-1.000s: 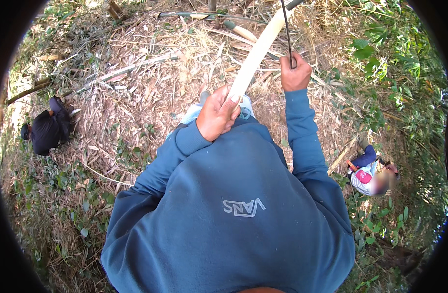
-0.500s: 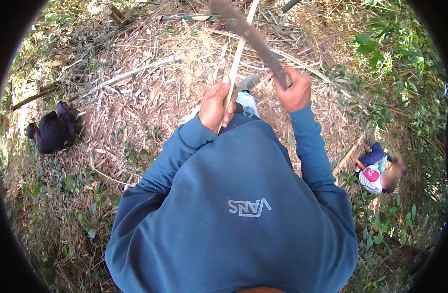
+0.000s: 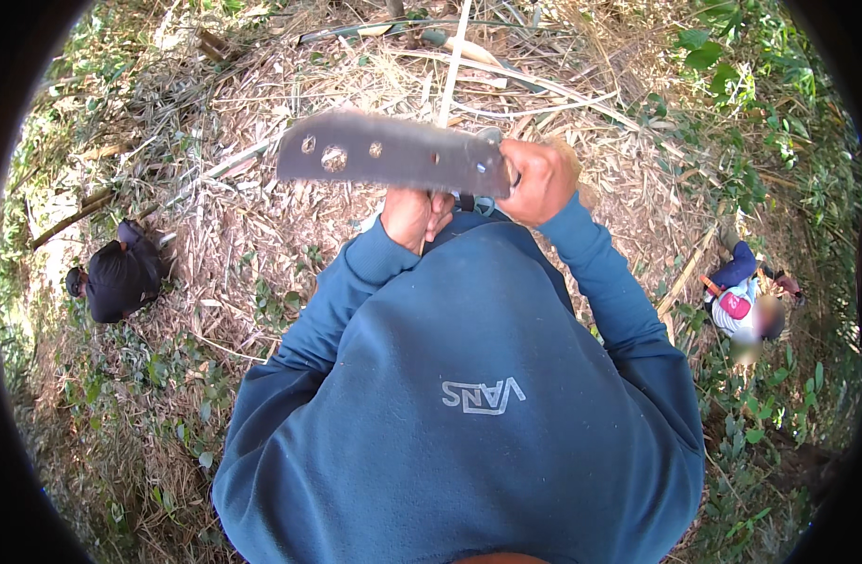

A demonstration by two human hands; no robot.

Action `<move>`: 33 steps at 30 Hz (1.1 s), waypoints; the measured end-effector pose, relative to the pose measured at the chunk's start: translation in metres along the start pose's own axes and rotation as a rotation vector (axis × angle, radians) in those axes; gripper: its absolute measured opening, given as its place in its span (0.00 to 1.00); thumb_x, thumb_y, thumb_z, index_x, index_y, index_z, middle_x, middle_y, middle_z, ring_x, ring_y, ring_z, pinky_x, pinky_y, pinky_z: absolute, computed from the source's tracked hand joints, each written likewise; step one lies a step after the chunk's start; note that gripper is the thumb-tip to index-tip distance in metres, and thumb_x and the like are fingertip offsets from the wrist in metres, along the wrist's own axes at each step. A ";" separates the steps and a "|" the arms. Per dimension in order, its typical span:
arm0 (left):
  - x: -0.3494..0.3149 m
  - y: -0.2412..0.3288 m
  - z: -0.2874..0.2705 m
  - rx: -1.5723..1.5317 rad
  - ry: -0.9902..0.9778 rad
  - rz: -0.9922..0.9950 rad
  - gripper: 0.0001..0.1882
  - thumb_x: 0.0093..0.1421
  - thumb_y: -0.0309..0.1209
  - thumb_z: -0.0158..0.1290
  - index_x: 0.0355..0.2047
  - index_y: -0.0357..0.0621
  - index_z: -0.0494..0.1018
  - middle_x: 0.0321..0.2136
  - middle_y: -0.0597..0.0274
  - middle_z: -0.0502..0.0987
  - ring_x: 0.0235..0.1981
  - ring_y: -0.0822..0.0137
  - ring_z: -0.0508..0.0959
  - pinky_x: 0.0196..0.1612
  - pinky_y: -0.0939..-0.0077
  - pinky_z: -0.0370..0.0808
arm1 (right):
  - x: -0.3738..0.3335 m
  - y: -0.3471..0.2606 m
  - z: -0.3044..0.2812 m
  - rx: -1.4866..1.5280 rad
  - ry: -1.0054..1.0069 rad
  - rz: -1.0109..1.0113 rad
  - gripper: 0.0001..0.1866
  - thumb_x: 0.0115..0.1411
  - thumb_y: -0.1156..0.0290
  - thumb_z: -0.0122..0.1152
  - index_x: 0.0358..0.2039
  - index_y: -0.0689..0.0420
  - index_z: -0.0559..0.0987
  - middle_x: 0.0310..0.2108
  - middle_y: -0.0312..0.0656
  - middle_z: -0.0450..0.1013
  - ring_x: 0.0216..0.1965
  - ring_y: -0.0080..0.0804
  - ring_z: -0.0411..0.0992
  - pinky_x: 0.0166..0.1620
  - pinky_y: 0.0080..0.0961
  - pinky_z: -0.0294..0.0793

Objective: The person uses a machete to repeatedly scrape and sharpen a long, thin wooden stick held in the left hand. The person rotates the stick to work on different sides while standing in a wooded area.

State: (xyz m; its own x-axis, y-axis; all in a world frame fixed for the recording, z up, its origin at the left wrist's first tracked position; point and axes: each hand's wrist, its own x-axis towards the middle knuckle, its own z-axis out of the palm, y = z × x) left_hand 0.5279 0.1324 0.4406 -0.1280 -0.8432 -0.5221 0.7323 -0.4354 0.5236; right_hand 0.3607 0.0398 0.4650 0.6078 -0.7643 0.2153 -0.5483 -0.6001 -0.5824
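"Fingers of my R hand (image 3: pixel 542 186), abt 1:30 from mid-view, are closed round the butt end of a broad dark blade (image 3: pixel 403 165). Blade's a bit blurred, has holes thru it & points off toward 10:30."

"And the L?"

"L hand (image 3: pixel 407 218), just shy of 12, has its fingers curled tight on a pale strip (image 3: pixel 457 56). Blade hides part of that hand, so can't see every fingertip. Strip runs from there, passes behind the blade in view, then on up to 12."

"Blade touching the strip?"

"Can't tell from above. They cross, that's all I can vouch for."

"So how d'you do this bit well?"

"IMO: strip held straight & firm, L thumb kept back of the edge, R wrist steady, blade laid at a low angle, light strokes away from the L hand. Too steep & I'd expect it to dig in. Edge looks v. near my L knuckles, so I'd watch that gap 1st."

"What's past your hands?"

"Dry litter (image 3: pixel 234 226) from 9 round thru 12. Cut pole w/ pale end (image 3: pixel 475 51) lies nr 12, beyond the blade. Green leaves (image 3: pixel 702 54) betw. 1 & 2. Co-worker in black (image 3: pixel 121 282) at 9, co-worker in stripes (image 3: pixel 735 308) abt 3, both well apart from me."
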 end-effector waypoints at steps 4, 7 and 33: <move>-0.001 0.005 0.001 -0.016 -0.025 -0.033 0.19 0.70 0.46 0.32 0.31 0.46 0.61 0.13 0.72 0.57 0.08 0.80 0.53 0.08 0.88 0.52 | 0.005 0.012 0.003 -0.056 0.016 -0.023 0.17 0.47 0.58 0.65 0.16 0.57 0.70 0.13 0.46 0.66 0.17 0.47 0.69 0.22 0.38 0.65; -0.002 0.008 0.008 -0.044 -0.041 -0.019 0.20 0.70 0.48 0.34 0.31 0.46 0.61 0.13 0.72 0.57 0.07 0.80 0.53 0.07 0.87 0.52 | 0.017 0.014 0.001 -0.132 0.055 0.082 0.18 0.46 0.58 0.66 0.16 0.57 0.70 0.14 0.46 0.66 0.18 0.47 0.70 0.22 0.38 0.66; -0.001 0.001 0.012 0.063 -0.071 0.031 0.21 0.70 0.50 0.32 0.28 0.47 0.59 0.13 0.71 0.57 0.06 0.79 0.53 0.06 0.85 0.53 | 0.030 0.024 -0.009 -0.170 0.044 0.086 0.18 0.46 0.55 0.66 0.17 0.56 0.72 0.14 0.46 0.68 0.19 0.47 0.72 0.24 0.39 0.68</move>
State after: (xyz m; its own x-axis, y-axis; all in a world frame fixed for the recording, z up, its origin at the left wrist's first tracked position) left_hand 0.5206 0.1293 0.4501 -0.1545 -0.8758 -0.4573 0.6931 -0.4259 0.5815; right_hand 0.3609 0.0000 0.4643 0.5308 -0.8218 0.2073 -0.6886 -0.5607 -0.4598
